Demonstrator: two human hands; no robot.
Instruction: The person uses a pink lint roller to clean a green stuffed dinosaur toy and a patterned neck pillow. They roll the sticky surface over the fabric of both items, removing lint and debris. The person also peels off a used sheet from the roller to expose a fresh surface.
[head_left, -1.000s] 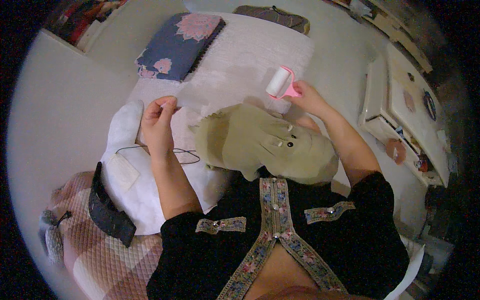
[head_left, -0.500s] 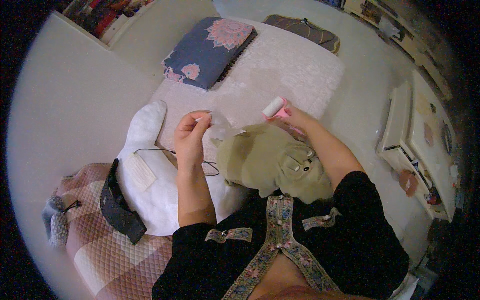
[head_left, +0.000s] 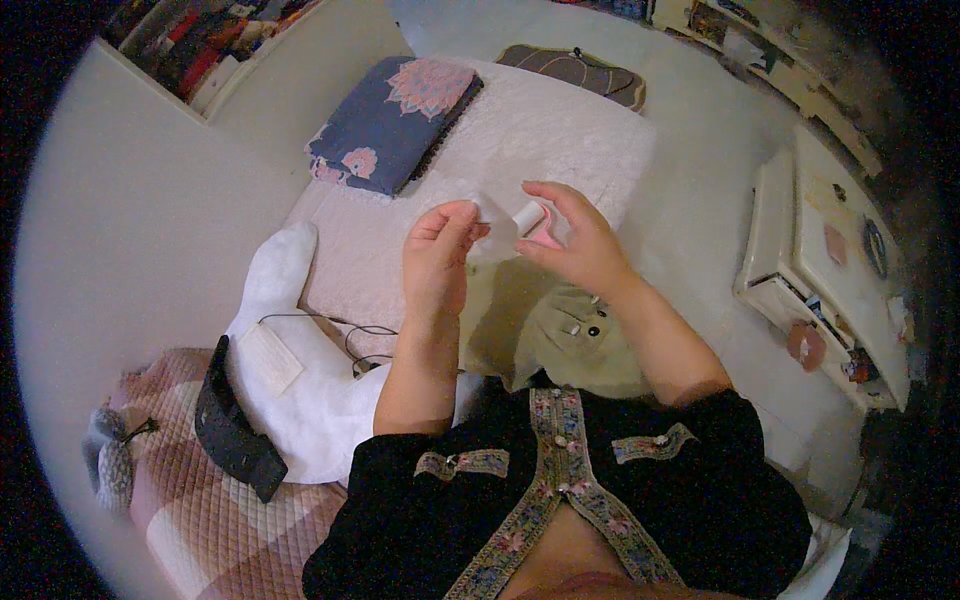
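Note:
My right hand (head_left: 590, 245) is closed around a small lint roller (head_left: 529, 218) with a white roll and a pink handle. Beside it, my left hand (head_left: 436, 255) pinches a thin whitish sheet (head_left: 478, 211) between thumb and fingers. The sheet's far edge is hard to make out, so I cannot tell whether it is joined to the roll. Below both hands, against my lap, lies a green plush toy (head_left: 565, 335) with small black eyes, partly covered by my right forearm.
A white long cushion (head_left: 300, 400) lies at left with a cable and pale card on it. Near it are a black cap (head_left: 230, 430) and checked quilt (head_left: 185, 470). A folded blue floral cloth (head_left: 385, 125) rests on the pale bed (head_left: 540, 125). A white cabinet (head_left: 850, 230) stands right.
My two hands have come close together: the left moved right, and the right, with the lint roller, moved slightly left. The view has shifted a little.

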